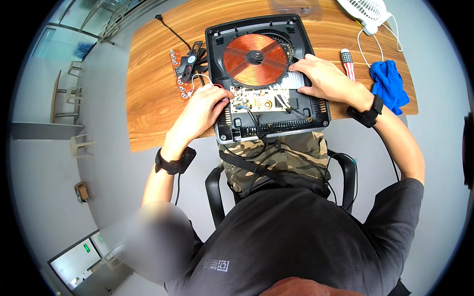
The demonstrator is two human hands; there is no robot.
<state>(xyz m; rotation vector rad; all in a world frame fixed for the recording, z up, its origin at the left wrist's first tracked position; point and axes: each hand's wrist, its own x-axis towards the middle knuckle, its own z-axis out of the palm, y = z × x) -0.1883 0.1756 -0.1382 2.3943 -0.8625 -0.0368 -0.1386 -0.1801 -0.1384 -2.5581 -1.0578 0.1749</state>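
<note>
An opened induction cooker's black base lies at the table's near edge, partly overhanging it. Inside it are a round copper coil, a pale circuit board and a silver heat sink. My left hand is at the board's left end, its fingers pinched together beside a red and white wire; what they hold is hidden. With thumb and fingers apart, my right hand rests at the heat sink and the base's right side. Left of the base lie a black cooling fan and a narrow orange circuit board.
A screwdriver with a striped handle lies to the right, near a crumpled blue cloth. A white desk fan with a cord stands at the far right. Clear plastic packaging is at the back. A black cable hangs over my lap.
</note>
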